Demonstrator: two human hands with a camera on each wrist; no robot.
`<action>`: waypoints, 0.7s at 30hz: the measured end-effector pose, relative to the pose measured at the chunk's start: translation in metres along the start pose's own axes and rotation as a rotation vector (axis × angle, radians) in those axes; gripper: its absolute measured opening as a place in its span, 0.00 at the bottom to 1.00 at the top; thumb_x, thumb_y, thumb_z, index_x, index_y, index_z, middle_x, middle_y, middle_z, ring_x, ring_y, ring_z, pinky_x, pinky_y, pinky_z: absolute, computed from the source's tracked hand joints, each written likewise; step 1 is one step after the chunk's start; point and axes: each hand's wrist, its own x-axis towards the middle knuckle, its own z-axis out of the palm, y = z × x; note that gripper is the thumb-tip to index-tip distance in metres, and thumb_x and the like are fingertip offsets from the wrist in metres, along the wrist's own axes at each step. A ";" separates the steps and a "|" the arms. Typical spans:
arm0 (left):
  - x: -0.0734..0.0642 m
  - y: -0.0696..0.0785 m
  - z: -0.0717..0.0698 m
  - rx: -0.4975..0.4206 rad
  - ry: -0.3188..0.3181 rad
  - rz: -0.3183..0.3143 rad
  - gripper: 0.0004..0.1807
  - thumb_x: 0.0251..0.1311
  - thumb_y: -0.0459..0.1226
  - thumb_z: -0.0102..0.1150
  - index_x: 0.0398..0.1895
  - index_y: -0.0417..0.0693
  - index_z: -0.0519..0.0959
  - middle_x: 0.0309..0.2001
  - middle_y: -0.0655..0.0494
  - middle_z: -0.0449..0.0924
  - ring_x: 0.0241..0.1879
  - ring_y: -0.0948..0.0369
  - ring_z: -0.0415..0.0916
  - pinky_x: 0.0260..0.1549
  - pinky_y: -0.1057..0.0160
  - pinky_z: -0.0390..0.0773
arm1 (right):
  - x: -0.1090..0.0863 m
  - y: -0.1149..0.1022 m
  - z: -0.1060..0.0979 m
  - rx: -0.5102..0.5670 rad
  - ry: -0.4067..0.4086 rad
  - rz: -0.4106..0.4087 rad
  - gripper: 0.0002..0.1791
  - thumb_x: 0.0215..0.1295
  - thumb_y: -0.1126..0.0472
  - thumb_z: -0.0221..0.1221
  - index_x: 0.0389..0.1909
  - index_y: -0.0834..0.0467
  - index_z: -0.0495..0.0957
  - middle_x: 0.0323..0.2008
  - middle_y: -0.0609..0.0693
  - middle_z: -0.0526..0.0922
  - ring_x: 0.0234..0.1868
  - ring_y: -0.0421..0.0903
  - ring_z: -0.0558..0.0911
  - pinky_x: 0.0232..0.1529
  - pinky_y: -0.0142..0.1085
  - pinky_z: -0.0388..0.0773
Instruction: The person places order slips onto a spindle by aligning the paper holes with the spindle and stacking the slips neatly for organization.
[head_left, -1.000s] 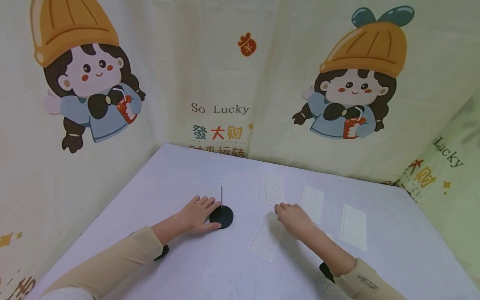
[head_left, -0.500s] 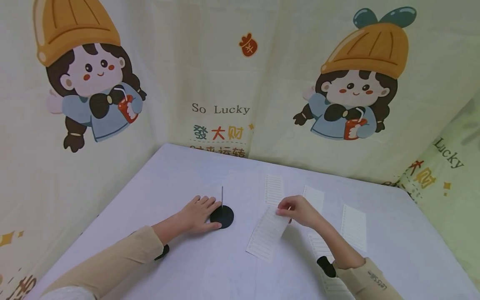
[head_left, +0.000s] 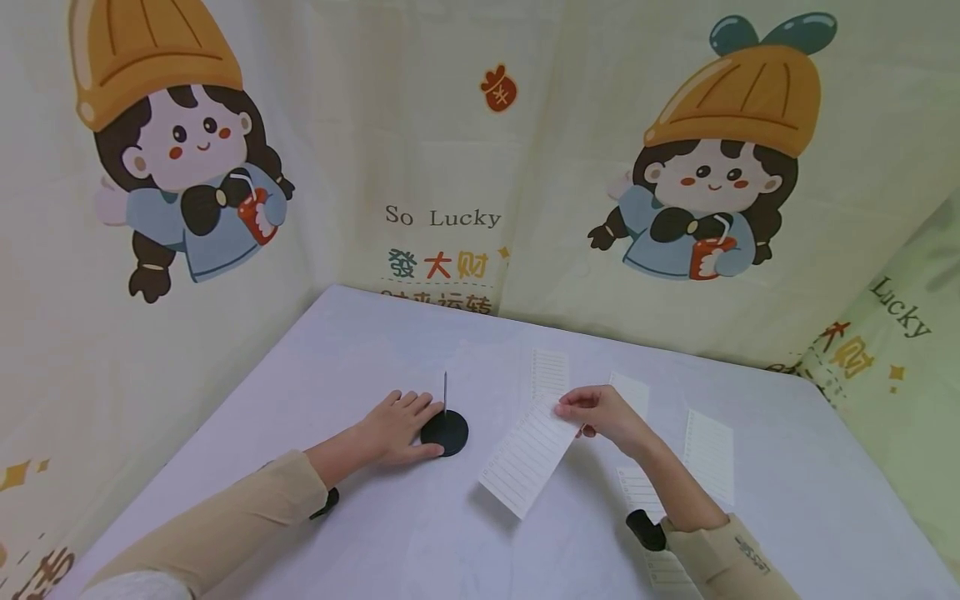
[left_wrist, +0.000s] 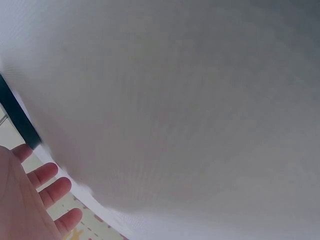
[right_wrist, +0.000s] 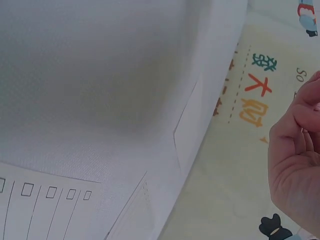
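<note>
My left hand (head_left: 397, 429) lies with its fingers spread at the left side of a round black base (head_left: 450, 437), thumb and fingertips at its edge. A thin metal spike (head_left: 446, 392) rises upright from that base. My right hand (head_left: 606, 412) pinches the upper end of a lined paper slip (head_left: 528, 454) between thumb and fingers. The slip slants down to the left, its lower end lifted, with a shadow beneath. In the right wrist view the curled right hand (right_wrist: 295, 155) shows at the edge, the held slip out of sight. The left wrist view shows the left hand (left_wrist: 35, 195) with fingers extended.
More lined slips lie on the white table (head_left: 375, 525): a far slip (head_left: 550, 371), one partly behind the right hand (head_left: 632, 392), a right slip (head_left: 708, 458), and near ones (head_left: 637, 490) under the right forearm. A printed curtain (head_left: 420, 167) stands behind.
My right hand has taken hold of the slip that lay flat and raised it off the table, its lower end swinging slightly left. The left hand has stayed at the base.
</note>
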 end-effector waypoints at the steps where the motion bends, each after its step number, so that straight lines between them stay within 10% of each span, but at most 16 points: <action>1: 0.000 0.000 0.000 -0.002 -0.002 -0.003 0.39 0.58 0.64 0.40 0.64 0.47 0.62 0.59 0.49 0.64 0.53 0.53 0.62 0.53 0.50 0.61 | 0.000 0.000 0.000 0.006 -0.002 0.000 0.19 0.54 0.55 0.64 0.38 0.68 0.77 0.24 0.48 0.80 0.21 0.42 0.73 0.21 0.29 0.63; 12: 0.000 -0.002 -0.008 -0.187 0.001 -0.049 0.41 0.59 0.65 0.38 0.63 0.43 0.61 0.59 0.46 0.62 0.57 0.50 0.60 0.55 0.46 0.60 | 0.004 -0.007 0.006 0.026 -0.036 -0.014 0.18 0.55 0.57 0.64 0.38 0.69 0.77 0.23 0.48 0.80 0.21 0.41 0.73 0.20 0.28 0.63; 21: 0.000 -0.009 -0.032 -0.834 0.058 -0.152 0.27 0.62 0.49 0.50 0.57 0.41 0.62 0.44 0.50 0.71 0.44 0.55 0.68 0.41 0.57 0.71 | 0.006 -0.017 0.015 0.004 -0.083 -0.038 0.17 0.54 0.55 0.64 0.37 0.65 0.79 0.23 0.48 0.80 0.21 0.43 0.73 0.21 0.29 0.64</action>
